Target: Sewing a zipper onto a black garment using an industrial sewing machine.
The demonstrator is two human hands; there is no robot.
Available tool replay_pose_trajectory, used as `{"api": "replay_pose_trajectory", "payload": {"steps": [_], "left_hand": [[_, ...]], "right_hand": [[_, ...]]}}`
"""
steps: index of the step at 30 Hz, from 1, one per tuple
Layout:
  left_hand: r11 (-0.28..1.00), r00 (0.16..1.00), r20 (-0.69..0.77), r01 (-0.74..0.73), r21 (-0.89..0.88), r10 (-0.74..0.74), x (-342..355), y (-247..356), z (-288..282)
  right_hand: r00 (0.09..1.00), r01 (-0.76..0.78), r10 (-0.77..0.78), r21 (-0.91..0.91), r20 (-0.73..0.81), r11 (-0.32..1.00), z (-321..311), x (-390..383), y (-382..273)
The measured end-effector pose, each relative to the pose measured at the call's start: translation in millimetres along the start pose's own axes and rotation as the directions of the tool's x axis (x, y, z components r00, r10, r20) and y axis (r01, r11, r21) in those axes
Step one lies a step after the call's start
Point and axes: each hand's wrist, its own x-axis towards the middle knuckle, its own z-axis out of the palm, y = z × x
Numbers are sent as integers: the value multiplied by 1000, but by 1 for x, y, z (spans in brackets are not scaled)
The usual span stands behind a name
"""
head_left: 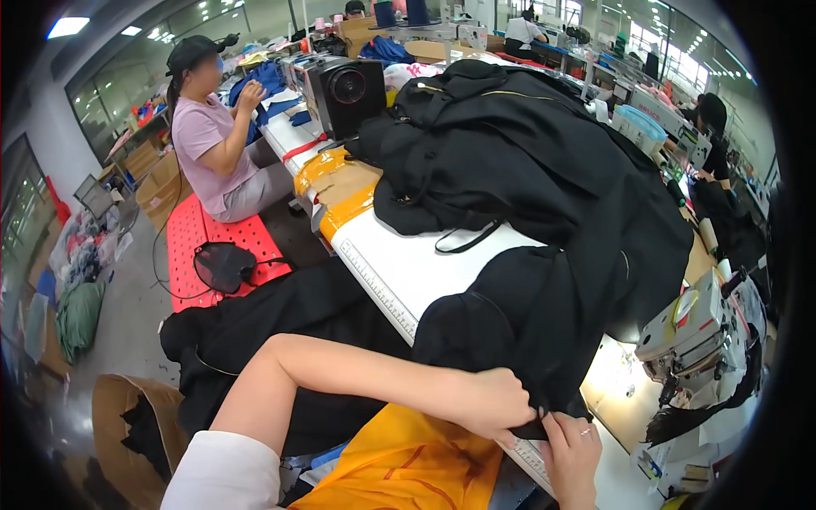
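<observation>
A large black garment [527,161] lies heaped over the white sewing table, and one part of it runs down to the near edge. There my left hand [497,401] is closed on the black cloth, knuckles up. Close beside it, my right hand [572,450], with a ring on one finger, pinches the same cloth by its edge. The fingertips of both hands nearly meet; part of the fabric between them is hidden. To the right of my hands stands a sewing machine [693,331], its lamp lighting the table below it.
A ruler strip [374,285] runs along the table's edge. More black cloth [289,327] lies at left by a red perforated bench [191,246]. A cardboard box [140,425] stands on the floor. A black boxy device [344,93] sits farther back. A co-worker [204,127] sits at left.
</observation>
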Motion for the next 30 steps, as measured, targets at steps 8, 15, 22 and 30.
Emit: {"api": "replay_pose_trajectory", "payload": {"steps": [8,15,22,30], "left_hand": [[901,883,-238,-430,-62,405,57,-21,8],[987,991,-10,-134,95,135,57,-44,1],[872,998,-50,-17,489,47,55,-34,-12],[989,978,-162,-123,77,134,147,-62,-25]], "right_hand": [[995,-70,52,-203,-90,977,18,-48,-3],[986,-142,111,-275,-122,951,14,-40,23],[992,-123,94,-434,-87,893,8,-31,52],[992,-124,120,-267,-32,956,16,-20,59]]}}
